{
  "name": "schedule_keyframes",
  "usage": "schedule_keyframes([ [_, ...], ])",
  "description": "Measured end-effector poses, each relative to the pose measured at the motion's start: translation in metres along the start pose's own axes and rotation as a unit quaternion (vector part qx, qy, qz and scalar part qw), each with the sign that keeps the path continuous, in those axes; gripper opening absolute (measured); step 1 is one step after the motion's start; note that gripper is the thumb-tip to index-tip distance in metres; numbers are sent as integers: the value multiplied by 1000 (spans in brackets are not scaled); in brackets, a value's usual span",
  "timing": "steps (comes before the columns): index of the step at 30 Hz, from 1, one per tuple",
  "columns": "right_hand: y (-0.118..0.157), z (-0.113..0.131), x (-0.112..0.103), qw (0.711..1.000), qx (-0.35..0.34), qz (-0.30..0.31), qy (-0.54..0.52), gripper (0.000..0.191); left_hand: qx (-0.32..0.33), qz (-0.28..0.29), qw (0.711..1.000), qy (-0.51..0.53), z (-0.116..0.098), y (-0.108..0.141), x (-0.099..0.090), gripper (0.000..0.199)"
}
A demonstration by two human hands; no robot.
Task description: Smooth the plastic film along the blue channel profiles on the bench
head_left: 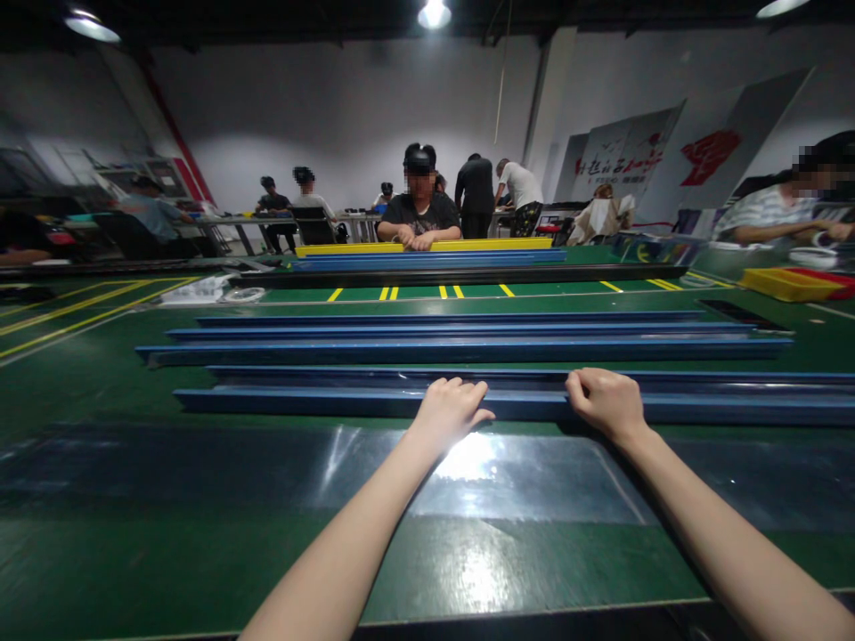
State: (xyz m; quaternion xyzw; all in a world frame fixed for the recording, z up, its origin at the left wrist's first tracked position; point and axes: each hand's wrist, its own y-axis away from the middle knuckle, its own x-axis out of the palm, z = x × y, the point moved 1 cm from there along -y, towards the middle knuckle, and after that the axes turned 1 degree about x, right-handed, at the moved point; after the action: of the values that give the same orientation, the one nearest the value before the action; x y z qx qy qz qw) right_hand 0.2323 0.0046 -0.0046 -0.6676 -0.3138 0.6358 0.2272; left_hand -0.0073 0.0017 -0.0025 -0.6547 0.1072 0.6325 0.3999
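Note:
A long blue U-shaped channel (300, 402) lies across the table in front of me. My left hand (451, 411) is closed over its near wall, fingers curled inward and thumb pointing right. Farther right, my right hand (606, 402) is closed in a fist shape on the same channel; its fingertips are partly hidden. Between me and the channel, a clear plastic strip (220, 472) lies flat, passing beneath my forearms. More blue channels (468, 349) rest side by side just beyond the held one.
The green table (134, 570) carries a dark flat object (745, 315) at right. Farther back are a black bar (468, 275), a yellow channel (494, 244) and a yellow tray (788, 283). A person (419, 209) sits opposite; others work around the room.

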Motion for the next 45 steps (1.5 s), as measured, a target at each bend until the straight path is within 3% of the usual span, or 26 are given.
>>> schedule_keyframes([
  [16,0,1,-1,1000,11,11,-5,38,-15,-3,1000,2,0,0,0,31],
  [26,0,0,0,1000,8,9,3,38,-23,-40,999,9,0,1,-2,32],
  [36,1,0,0,1000,13,9,3,39,-25,-28,999,16,1,0,-2,34],
  [45,1,0,-2,1000,-23,-2,-19,40,-14,-30,999,7,1,0,-3,33],
])
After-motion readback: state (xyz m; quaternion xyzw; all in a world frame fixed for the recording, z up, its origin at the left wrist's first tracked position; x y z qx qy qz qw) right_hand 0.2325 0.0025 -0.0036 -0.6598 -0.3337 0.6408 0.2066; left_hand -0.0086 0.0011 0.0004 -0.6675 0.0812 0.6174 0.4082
